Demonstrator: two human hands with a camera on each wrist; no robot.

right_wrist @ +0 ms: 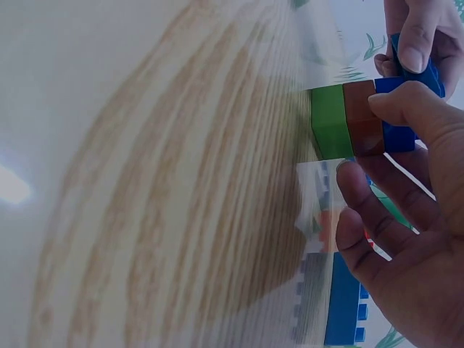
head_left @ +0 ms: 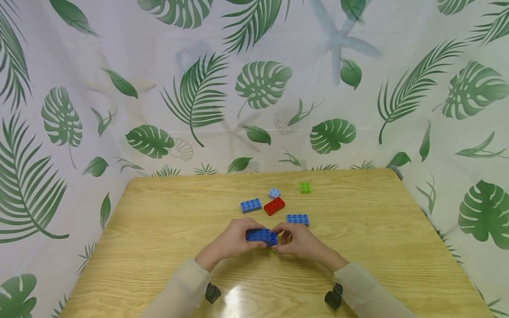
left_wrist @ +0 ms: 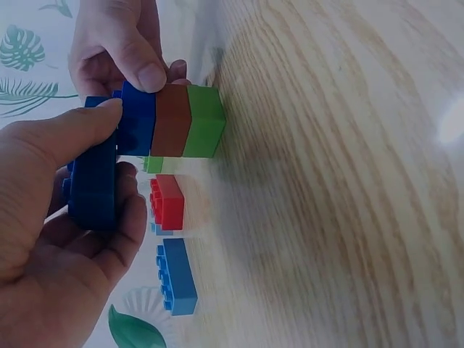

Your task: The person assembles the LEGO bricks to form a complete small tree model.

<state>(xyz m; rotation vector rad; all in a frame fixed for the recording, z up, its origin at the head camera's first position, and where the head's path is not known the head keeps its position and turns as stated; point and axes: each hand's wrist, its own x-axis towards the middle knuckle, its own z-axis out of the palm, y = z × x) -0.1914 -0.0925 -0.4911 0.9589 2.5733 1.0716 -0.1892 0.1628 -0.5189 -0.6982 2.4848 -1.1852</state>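
My left hand [head_left: 237, 236] grips a long dark blue toy brick [head_left: 257, 236] between thumb and fingers. That brick lies across one end of a small stack, over its top blue brick [left_wrist: 136, 123]; whether it is fully seated I cannot tell. Below come a brown brick [left_wrist: 172, 119] and, lowest, a green brick [left_wrist: 206, 122] at the table surface. With thumb and fingertips, my right hand [head_left: 300, 242] pinches the stack's side at the blue and brown bricks. From the head view, the brown brick is hidden and only a sliver of green shows.
Loose bricks lie beyond my hands on the wooden table [head_left: 159, 221]: a blue one [head_left: 251, 205], a red one [head_left: 274, 206], a small light blue one [head_left: 274, 193], a small green one [head_left: 305, 188] and another blue one [head_left: 297, 219]. A leaf-patterned cloth [head_left: 214, 154] hangs behind.
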